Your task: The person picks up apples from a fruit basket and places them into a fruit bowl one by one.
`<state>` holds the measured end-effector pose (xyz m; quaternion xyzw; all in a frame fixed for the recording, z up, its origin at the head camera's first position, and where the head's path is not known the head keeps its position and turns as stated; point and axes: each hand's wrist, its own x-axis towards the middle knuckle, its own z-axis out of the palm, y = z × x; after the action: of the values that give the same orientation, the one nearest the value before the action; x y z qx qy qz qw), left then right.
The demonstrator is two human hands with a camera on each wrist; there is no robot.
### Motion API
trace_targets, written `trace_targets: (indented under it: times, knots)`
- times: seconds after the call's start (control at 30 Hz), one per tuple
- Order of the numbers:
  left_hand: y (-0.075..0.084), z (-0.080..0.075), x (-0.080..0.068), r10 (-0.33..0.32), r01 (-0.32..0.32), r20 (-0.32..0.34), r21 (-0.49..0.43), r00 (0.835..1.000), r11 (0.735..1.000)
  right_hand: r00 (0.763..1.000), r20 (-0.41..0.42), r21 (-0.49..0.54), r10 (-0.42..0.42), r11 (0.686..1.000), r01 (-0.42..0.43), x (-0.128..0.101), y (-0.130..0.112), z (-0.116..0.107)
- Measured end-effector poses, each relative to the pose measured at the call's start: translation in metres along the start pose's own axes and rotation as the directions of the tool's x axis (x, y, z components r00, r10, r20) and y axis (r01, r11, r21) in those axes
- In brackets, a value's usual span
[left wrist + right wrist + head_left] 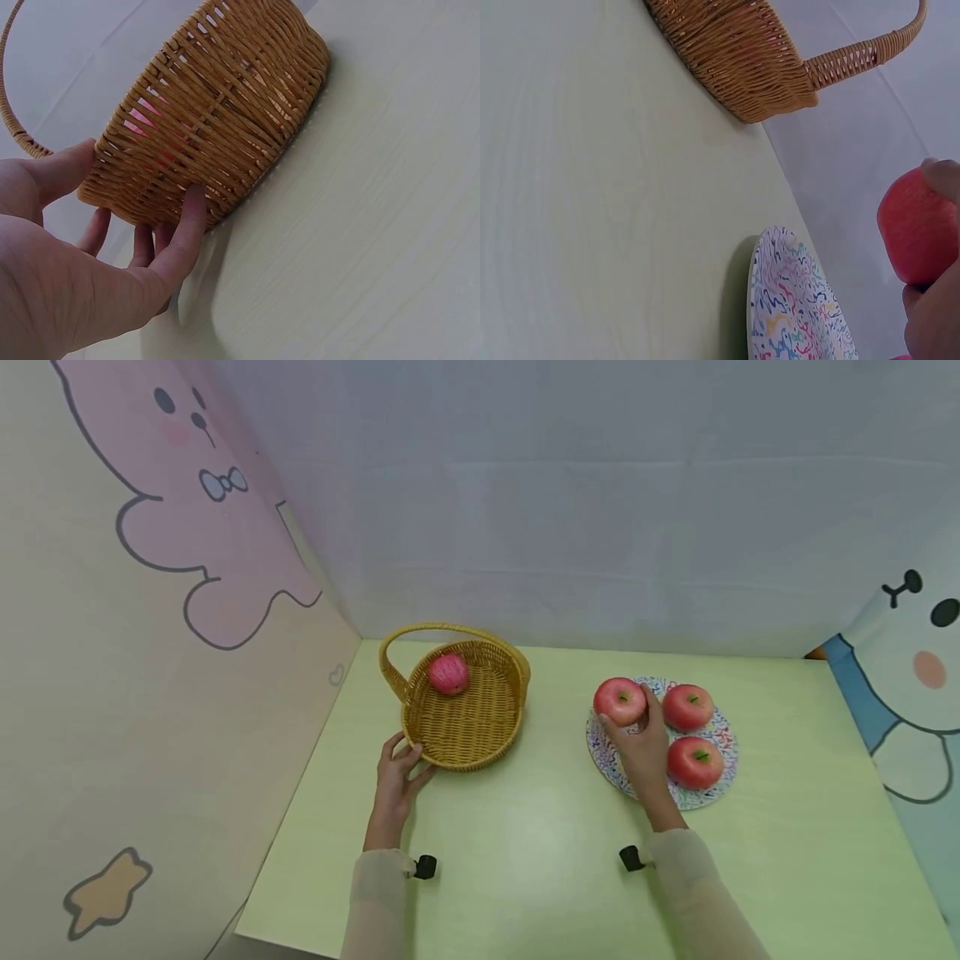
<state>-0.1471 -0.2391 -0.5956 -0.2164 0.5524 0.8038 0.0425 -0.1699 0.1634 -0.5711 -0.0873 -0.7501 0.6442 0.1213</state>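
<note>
Apple (620,701) sits clamped in right hand (645,747), fingers curled round its sides, at the patterned plate's (611,768) left edge w/ two more apples on it. Probably firm, smooth, a bit slick; wide side grip suits. Left hand (396,777), fingers fairly straight, touches the wicker basket (465,727) wall.

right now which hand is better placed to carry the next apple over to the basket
Right. The right hand already grips an apple over the plate, lifted clear in the wrist view. The left hand is pressed against the basket wall, steadying it.
</note>
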Motion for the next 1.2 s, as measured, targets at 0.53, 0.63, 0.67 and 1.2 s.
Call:
trace_targets:
  times: [0.53,0.63,0.67,1.2]
  knots:
    - [0.001,0.005,-0.002,-0.018,0.017,-0.026,-0.023,1.0,1.0,0.989,-0.145,-0.122,0.031,0.991,-0.049,0.018,0.03,0.0]
    - [0.001,0.005,-0.002,-0.003,0.003,-0.027,-0.01,1.0,1.0,0.989,-0.147,-0.141,0.036,0.988,-0.057,0.018,0.035,0.0]
    - [0.001,0.004,-0.002,0.0,-0.001,-0.028,-0.009,1.0,1.0,0.989,-0.144,-0.148,0.039,0.987,-0.06,0.018,0.036,0.0]
    - [0.003,0.004,-0.003,-0.005,0.005,-0.031,0.001,1.0,1.0,0.987,-0.139,-0.128,0.077,0.987,-0.095,0.018,0.045,0.0]
